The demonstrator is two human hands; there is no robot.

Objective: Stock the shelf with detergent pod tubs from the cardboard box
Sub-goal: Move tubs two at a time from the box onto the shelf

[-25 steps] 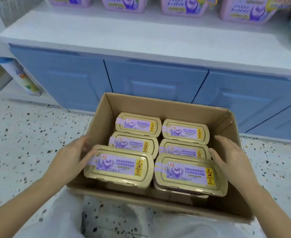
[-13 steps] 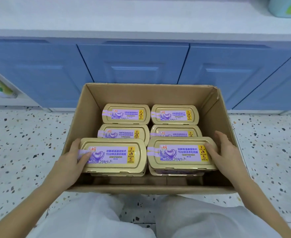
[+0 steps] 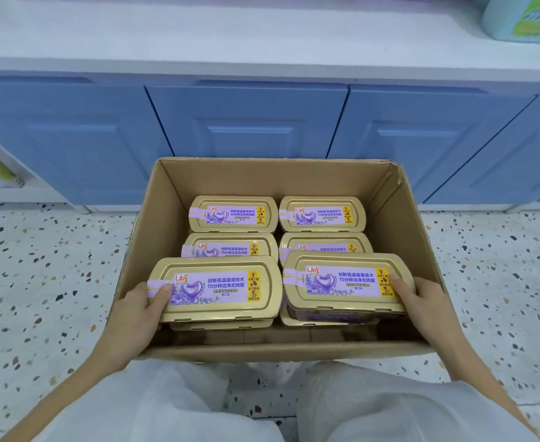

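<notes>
An open cardboard box point(image 3: 294, 177) sits on the floor in front of my knees, filled with several gold-lidded detergent pod tubs with purple labels. My left hand point(image 3: 136, 309) grips the left end of the near-left tub point(image 3: 217, 290), thumb on its lid. My right hand point(image 3: 421, 298) grips the right end of the near-right tub point(image 3: 345, 283), thumb on the label. Both tubs sit raised above the ones beneath them. Further tubs point(image 3: 233, 213) lie flat behind them.
Blue cabinet doors point(image 3: 246, 119) stand right behind the box, under a white shelf point(image 3: 230, 36). A teal detergent container point(image 3: 523, 17) stands on the shelf at the far right. Speckled terrazzo floor point(image 3: 45, 269) lies on both sides. My white-trousered knees point(image 3: 198, 406) are below the box.
My hands went from the box sides onto the two nearest tubs and closed on their outer ends. Both tubs have lifted slightly. The view tilted down, hiding the tubs on the shelf.
</notes>
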